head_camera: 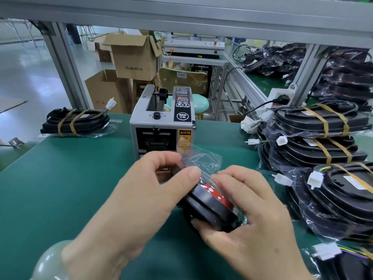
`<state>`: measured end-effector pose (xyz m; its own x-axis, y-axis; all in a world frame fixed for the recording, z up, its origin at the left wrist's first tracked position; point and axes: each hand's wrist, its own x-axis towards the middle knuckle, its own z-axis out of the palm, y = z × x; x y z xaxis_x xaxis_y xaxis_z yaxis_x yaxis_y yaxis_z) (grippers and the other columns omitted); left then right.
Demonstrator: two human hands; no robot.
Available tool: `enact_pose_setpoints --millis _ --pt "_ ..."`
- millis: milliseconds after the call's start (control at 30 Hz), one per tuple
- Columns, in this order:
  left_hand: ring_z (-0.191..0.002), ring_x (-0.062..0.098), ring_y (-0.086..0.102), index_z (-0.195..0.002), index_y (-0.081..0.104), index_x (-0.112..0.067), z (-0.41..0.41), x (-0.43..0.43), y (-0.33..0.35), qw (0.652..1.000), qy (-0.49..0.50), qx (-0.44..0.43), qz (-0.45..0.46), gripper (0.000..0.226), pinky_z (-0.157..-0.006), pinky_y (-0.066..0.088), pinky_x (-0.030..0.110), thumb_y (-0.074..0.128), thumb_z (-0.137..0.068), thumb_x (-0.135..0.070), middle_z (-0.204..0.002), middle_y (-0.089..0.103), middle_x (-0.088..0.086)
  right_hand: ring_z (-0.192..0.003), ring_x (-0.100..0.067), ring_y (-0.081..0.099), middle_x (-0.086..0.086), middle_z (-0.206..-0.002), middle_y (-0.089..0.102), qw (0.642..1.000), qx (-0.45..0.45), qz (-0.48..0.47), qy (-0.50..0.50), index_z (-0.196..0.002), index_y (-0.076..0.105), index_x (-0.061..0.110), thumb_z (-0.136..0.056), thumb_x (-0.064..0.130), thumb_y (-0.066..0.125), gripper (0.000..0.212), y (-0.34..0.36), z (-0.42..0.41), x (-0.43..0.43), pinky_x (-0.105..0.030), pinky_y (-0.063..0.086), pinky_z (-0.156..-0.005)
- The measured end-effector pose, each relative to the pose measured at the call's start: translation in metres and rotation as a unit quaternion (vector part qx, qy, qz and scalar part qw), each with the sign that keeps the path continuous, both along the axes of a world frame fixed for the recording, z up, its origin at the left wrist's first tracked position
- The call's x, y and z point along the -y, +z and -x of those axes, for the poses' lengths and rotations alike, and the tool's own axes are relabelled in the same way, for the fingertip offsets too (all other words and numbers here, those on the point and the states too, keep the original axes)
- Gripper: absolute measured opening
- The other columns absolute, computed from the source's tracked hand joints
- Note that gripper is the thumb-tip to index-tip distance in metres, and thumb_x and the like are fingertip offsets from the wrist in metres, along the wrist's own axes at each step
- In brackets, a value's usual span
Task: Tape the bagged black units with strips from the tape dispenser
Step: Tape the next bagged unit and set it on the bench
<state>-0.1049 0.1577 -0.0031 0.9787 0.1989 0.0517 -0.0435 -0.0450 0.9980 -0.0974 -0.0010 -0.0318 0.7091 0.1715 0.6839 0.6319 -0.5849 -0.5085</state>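
Note:
A small round black unit (212,207) with a red patch on top sits partly inside a clear plastic bag (203,160), held above the green mat (70,178). My right hand (248,219) grips the unit from below and from the right. With thumb and fingers, my left hand (153,184) pinches the bag's edge over the unit. Just behind my hands stands the grey tape dispenser (161,120), its slot facing me; I cannot make out any strip at the slot.
Bagged black units bound with tan tape (325,122) are stacked at the right, white connectors sticking out. One taped unit (74,122) lies at the far left of the mat. Cardboard boxes (131,57) and an aluminium frame post (66,65) stand beyond the table.

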Motion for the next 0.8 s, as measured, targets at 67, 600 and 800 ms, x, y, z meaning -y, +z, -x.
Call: enact_pose_setpoints --millis 67,600,800 --pt "-0.083 0.002 0.067 -0.104 0.062 -0.028 -0.002 0.003 -0.005 0.999 -0.013 -0.020 0.033 0.051 -0.075 0.048 0.020 0.073 -0.055 -0.039 -0.088 0.073 -0.011 -0.085 0.000 0.060 0.009 -0.100 0.061 1.000 -0.001 0.000 0.001 -0.092 0.074 0.022 -0.049 0.029 0.081 0.045 0.000 0.000 0.000 -0.011 0.046 -0.072" --pt "-0.088 0.015 0.064 -0.089 0.075 -0.032 -0.005 -0.011 -0.012 0.984 -0.088 -0.018 0.151 0.019 -0.081 0.048 0.031 0.065 -0.074 -0.037 -0.093 0.072 -0.005 -0.087 0.000 0.060 0.011 -0.099 0.061 0.999 -0.026 -0.013 0.035 -0.092 0.074 0.023 -0.046 0.029 0.082 0.047 0.000 -0.002 -0.002 -0.004 0.041 -0.075" --pt "-0.101 0.005 0.063 -0.095 0.061 -0.031 0.001 -0.006 0.002 0.964 -0.065 0.140 -0.216 0.025 -0.082 0.049 0.011 0.074 -0.075 -0.037 -0.095 0.065 -0.009 -0.099 0.003 0.057 0.008 -0.114 0.055 0.998 -0.031 0.002 0.057 -0.108 0.066 0.024 -0.046 0.036 0.082 0.065 0.004 -0.006 0.004 -0.007 0.044 -0.080"
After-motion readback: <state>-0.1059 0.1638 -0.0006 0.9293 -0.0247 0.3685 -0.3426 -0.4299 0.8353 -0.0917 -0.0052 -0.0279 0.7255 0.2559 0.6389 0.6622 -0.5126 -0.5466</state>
